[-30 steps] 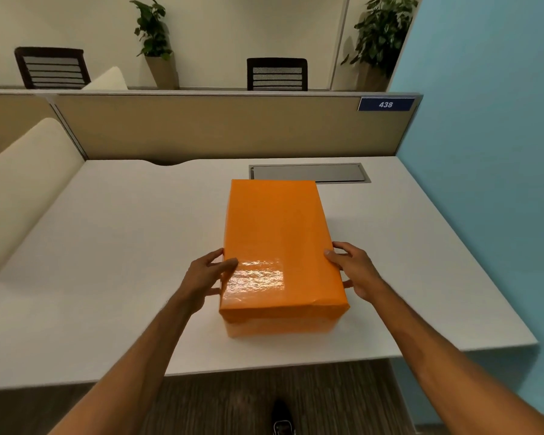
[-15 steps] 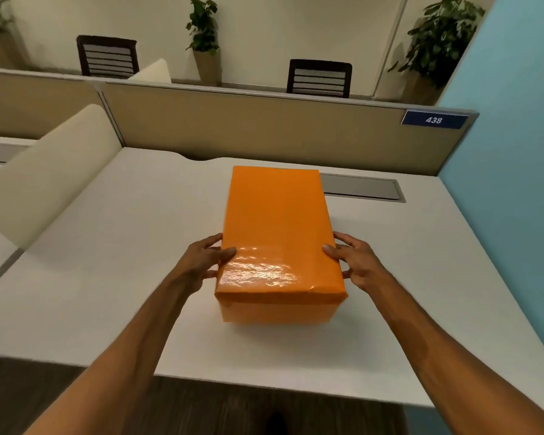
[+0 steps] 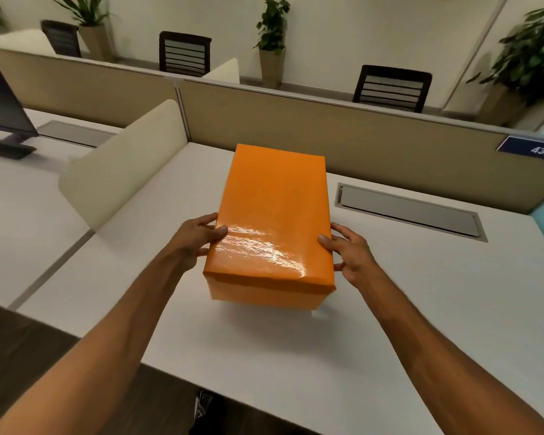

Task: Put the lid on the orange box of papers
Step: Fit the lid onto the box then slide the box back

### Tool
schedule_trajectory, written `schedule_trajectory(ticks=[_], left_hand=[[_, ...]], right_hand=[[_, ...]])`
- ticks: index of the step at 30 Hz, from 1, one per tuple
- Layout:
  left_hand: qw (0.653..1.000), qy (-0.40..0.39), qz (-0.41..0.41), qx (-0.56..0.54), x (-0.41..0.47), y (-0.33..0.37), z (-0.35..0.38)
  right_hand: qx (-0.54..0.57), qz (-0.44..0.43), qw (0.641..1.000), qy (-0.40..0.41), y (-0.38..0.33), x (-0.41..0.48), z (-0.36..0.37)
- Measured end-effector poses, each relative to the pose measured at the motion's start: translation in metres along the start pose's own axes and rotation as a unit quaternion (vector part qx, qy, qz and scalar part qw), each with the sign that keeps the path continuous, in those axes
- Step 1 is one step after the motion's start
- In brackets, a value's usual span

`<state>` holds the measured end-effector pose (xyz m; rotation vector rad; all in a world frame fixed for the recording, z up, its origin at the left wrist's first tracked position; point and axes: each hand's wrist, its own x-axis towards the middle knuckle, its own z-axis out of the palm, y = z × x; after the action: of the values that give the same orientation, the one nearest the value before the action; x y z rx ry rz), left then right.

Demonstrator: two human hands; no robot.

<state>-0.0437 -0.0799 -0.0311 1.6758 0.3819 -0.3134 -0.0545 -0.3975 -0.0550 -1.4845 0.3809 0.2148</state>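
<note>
An orange box point(image 3: 264, 296) stands on the white desk point(image 3: 421, 309), and its glossy orange lid point(image 3: 274, 211) covers the whole top. The papers inside are hidden. My left hand point(image 3: 195, 240) holds the lid's left edge near the front, thumb on top. On the opposite side my right hand point(image 3: 349, 249) grips the lid's right edge, fingers down the side. Both hands press against the lid.
A grey cable flap point(image 3: 409, 211) is set into the desk behind and right of the box. A cream side divider point(image 3: 120, 171) stands to the left, a tan partition point(image 3: 374, 139) runs along the back. A dark monitor point(image 3: 0, 111) sits on the neighbouring desk at far left.
My view has swung to the left, so the box sits further right of the divider in frame. Both hands keep the same hold on the lid's sides.
</note>
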Motion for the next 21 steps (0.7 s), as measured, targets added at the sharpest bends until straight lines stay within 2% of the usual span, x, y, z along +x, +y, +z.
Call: schedule_trajectory(ticks=[13,21], left_hand=[[0.999,-0.001,0.01,0.034,0.13,0.044,-0.164],[0.997,-0.002,0.003,0.082,0.211,0.063,-0.226]], right_hand=[[0.019,0.013,0.999,0.036,-0.019,0.098,0.185],[0.038,0.022,0.998,0.048,-0.036,0.155,0.261]])
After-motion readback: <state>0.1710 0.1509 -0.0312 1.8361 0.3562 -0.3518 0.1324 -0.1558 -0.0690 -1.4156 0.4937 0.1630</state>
